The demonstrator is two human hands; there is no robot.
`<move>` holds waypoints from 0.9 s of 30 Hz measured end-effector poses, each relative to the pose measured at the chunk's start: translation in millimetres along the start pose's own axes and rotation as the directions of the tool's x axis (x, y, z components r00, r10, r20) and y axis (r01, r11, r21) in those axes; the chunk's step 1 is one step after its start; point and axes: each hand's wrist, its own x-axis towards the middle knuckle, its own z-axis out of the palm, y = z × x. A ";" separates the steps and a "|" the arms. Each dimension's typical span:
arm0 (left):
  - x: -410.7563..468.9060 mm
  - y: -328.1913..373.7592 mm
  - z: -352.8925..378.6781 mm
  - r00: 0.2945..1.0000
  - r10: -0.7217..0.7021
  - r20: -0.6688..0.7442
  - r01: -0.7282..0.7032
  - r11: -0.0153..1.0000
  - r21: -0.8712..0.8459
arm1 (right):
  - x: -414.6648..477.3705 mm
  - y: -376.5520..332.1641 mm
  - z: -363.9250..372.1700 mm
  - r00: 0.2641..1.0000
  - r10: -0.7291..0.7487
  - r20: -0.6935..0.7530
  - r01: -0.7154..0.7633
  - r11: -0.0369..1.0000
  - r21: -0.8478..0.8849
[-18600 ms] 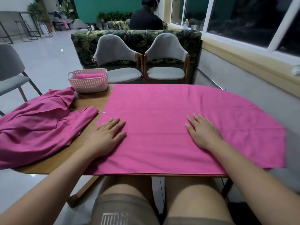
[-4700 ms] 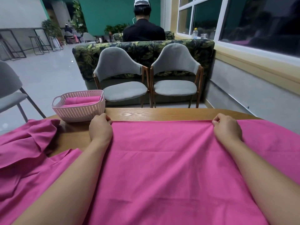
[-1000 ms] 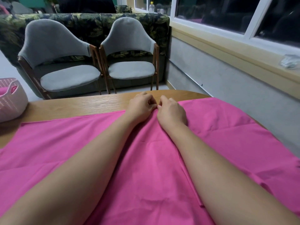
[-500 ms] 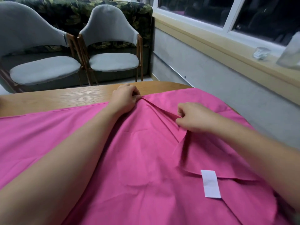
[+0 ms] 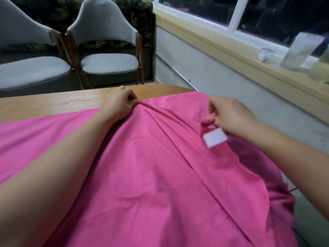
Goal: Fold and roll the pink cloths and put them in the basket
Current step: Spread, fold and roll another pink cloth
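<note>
The cloth [image 5: 151,175] is a solid hot pink, with one small white label [image 5: 215,137] on it. The table [image 5: 53,102] shows pale brown wood grain. The chairs [image 5: 108,63] are grey on reddish-brown wooden frames, the sofa [image 5: 138,13] dark green with a leaf print. Grey wall [image 5: 204,75], cream sill [image 5: 231,49], white window frame [image 5: 235,15].

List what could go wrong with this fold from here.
1. Creases fan out from where the left hand pinches the pink cloth; folding now may trap them.
2. The cloth overhangs the table at right; it might slide off if the right hand lets go.
</note>
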 end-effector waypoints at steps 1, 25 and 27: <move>-0.3 0.7 -0.4 1.000 0.001 -0.001 -0.001 1.000 -0.003 | 4.2 9.4 -0.4 0.999 0.041 -0.002 -0.041 0.999 0.000; -2.9 4.4 -3.7 1.000 0.005 -0.010 -0.005 1.000 -0.004 | -96.6 -36.7 19.0 0.903 -0.424 0.071 0.427 0.904 -0.035; -2.8 3.8 -3.6 1.000 0.009 -0.014 -0.009 1.000 -0.001 | -95.8 -38.6 20.8 0.902 -0.423 0.082 0.429 0.900 -0.077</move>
